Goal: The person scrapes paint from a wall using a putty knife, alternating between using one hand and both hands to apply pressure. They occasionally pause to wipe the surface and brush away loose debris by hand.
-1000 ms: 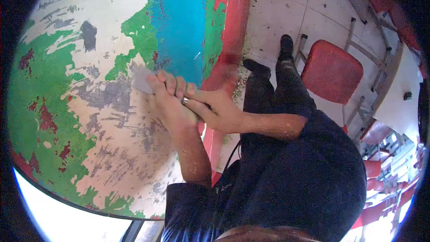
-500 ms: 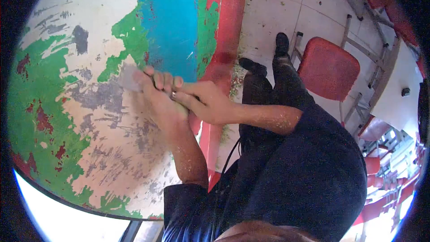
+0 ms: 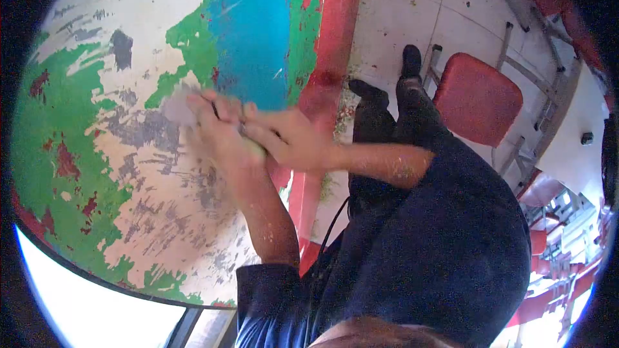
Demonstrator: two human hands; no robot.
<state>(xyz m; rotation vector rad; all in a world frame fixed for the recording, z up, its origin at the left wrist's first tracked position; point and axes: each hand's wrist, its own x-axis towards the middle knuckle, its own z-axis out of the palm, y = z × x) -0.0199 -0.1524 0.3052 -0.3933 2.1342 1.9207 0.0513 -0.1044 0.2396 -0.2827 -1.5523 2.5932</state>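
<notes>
Both hands are closed together around a paint scraper, low over a painted board [image 3: 161,180] with peeling layers. My left hand [image 3: 222,138] grips the scraper near its blade, with its fingers bent round it. The wide greyish blade [image 3: 178,106], blurred by motion, lies against the board beside a green patch. Part of a pale green handle [image 3: 257,150] shows under the hands. My right hand [image 3: 287,135] closes over the handle and the left fingers from the right side. Most of the handle is hidden.
The board has green, blue and bare whitish areas, with a red strip [image 3: 335,58] along its right edge. A red-seated chair [image 3: 478,98] stands on the tiled floor [image 3: 412,6]. Paint flakes lie by the strip. A white table [image 3: 574,135] is farther right.
Both hands and the scraper have shifted slightly left and up along the board. The whole view has also tilted a little. The grip looks the same.
</notes>
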